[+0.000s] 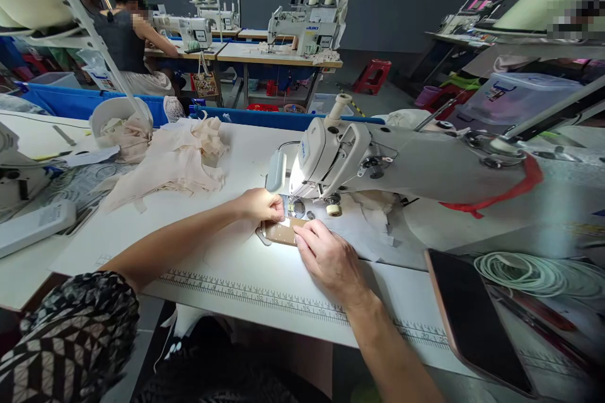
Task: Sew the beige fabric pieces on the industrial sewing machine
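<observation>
A white sewing machine (326,151) stands before me, its lamp lighting the needle area. My left hand (262,204) is just left of the needle, thumb and fingertips pinched together; whatever is between them is too small to make out. My right hand (328,258) lies in front of the machine head with thumb and fingers closed near the right end of a brown panel (280,233). That panel has small pale specks and sits in the machine bed below both hands. The shiny round bobbin cover (297,208) shows between the hands.
Light beige fabric pieces (165,167) are heaped at the left, near a white tub (118,116). A printed ruler (255,296) runs along the table's front edge. At right lie a phone (477,321) and coiled pale green cord (524,274). A co-worker (125,38) sits further back.
</observation>
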Demonstrator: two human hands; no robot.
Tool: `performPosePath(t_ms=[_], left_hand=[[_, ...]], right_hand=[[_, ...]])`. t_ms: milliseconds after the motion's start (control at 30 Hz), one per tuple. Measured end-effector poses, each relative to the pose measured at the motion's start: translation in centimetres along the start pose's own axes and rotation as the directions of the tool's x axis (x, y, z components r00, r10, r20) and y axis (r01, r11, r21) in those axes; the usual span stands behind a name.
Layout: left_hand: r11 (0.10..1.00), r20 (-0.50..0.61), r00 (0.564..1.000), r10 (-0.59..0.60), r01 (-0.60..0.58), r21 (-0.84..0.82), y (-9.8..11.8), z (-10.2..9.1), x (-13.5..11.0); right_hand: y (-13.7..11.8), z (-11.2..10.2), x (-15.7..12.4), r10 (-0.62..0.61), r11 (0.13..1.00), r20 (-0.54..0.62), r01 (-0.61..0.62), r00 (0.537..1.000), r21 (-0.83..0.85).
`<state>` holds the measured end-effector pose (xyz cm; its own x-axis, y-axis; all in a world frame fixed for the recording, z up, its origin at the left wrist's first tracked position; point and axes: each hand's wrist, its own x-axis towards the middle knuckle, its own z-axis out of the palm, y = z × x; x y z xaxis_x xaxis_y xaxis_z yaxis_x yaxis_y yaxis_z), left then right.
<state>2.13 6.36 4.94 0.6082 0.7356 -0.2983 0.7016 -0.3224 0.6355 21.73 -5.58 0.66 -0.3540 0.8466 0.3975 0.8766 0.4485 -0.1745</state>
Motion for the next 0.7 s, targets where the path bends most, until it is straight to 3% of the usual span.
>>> performPosePath(t_ms=[533,633,700], left_hand=[[0.999,0.023,0.999,-0.029,0.028,0.028,0.7,-0.2,0.1],[0.986,-0.070,0.996,0.059,-0.047,0.158,0.2,0.3,-0.2],[0.936,-0.206,0.946,0.249,-0.180,0.303,-0.5,1.1,-0.7]], right_hand=[[-1.1,0.4,0.6,-0.095,0.983,-0.025,0.090,0.995,-0.163],[-1.1,0.6,0.7,-0.098,0.979,-0.014,0.094,0.995,-0.179],[-1.1,0.7,0.7,-0.098,0.979,-0.008,0.095,0.995,-0.180]])
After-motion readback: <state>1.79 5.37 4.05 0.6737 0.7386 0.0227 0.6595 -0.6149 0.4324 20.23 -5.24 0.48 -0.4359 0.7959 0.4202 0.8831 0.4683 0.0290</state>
